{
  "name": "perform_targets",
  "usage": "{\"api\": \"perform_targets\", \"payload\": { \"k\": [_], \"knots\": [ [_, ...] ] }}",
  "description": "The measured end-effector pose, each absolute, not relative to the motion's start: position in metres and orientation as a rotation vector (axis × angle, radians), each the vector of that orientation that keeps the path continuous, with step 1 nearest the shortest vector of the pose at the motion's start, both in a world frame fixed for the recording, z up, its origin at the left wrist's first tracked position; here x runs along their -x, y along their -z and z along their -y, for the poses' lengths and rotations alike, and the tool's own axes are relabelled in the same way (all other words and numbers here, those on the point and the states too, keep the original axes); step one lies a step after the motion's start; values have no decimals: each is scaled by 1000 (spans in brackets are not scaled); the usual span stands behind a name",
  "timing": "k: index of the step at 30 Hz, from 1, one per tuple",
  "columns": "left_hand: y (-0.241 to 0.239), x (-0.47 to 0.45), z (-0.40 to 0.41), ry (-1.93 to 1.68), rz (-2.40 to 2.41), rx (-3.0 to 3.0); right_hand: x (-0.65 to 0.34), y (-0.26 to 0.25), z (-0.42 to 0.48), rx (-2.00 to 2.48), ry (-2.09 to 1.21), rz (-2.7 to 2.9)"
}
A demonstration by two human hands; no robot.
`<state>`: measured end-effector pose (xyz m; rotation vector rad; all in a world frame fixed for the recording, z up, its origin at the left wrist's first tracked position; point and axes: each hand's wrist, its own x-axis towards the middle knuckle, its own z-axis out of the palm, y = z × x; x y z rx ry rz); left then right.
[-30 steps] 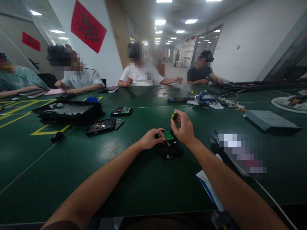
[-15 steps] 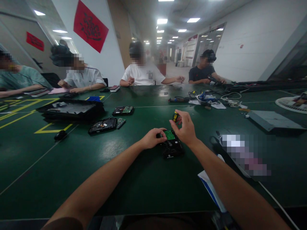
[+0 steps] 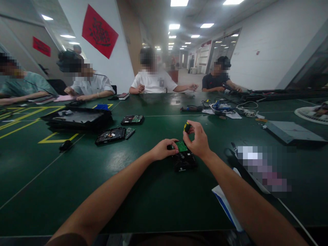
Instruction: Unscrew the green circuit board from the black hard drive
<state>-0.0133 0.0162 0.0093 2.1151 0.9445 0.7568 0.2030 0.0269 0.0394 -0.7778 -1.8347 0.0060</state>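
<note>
A black hard drive (image 3: 185, 163) with a green circuit board (image 3: 181, 146) on its far part lies on the table in front of me. My left hand (image 3: 164, 149) is closed on its left side, thumb and fingers at the board's edge. Above the drive's right side, my right hand (image 3: 199, 139) pinches the yellow-and-black handle of a screwdriver (image 3: 187, 127). The handle stands nearly upright; its shaft and tip are hard to make out against the drive and behind the hand.
To the left are an opened hard drive (image 3: 110, 136), a small circuit board (image 3: 130, 133), another drive (image 3: 132, 119) and a black tray (image 3: 77, 118). Rightward lie a blurred-out phone-like thing (image 3: 263, 171), a grey metal box (image 3: 294, 131) and tangled cables (image 3: 222, 106). Several people sit opposite.
The screwdriver handle has turned a little between my right fingers. My left hand and the hard drive stay in place; the whole view has shifted slightly.
</note>
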Motion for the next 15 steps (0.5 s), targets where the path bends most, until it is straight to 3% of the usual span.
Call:
{"api": "perform_targets", "payload": {
  "k": [15],
  "knots": [
    [-10,18,-19,-715,-863,-2067,-203,-36,-27,794,6,1848]
  ]
}}
